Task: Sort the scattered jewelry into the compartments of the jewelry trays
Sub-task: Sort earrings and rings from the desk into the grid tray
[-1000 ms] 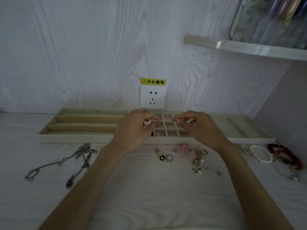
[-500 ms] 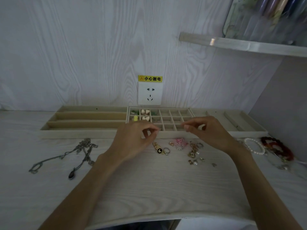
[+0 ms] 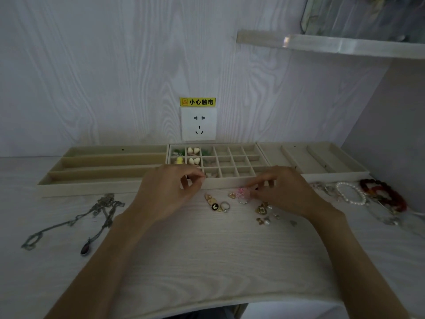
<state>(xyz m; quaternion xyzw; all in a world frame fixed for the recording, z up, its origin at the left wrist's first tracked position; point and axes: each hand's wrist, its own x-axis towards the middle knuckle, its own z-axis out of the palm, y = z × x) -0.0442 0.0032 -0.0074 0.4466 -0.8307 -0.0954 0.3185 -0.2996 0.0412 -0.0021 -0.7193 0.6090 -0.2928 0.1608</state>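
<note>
Scattered jewelry point(image 3: 243, 204) lies on the counter point(image 3: 207, 254) just before the gridded jewelry tray point(image 3: 230, 183), between the two hands. The left hand point(image 3: 167, 194) hovers with thumb and forefinger pinched together; whether anything sits between them cannot be told. The right hand point(image 3: 285, 192) reaches fingertips down onto a pink piece point(image 3: 241, 191).

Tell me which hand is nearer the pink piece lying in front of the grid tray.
Right. The right hand has its fingers at the pink piece; the left hand sits farther off to its left.
</note>
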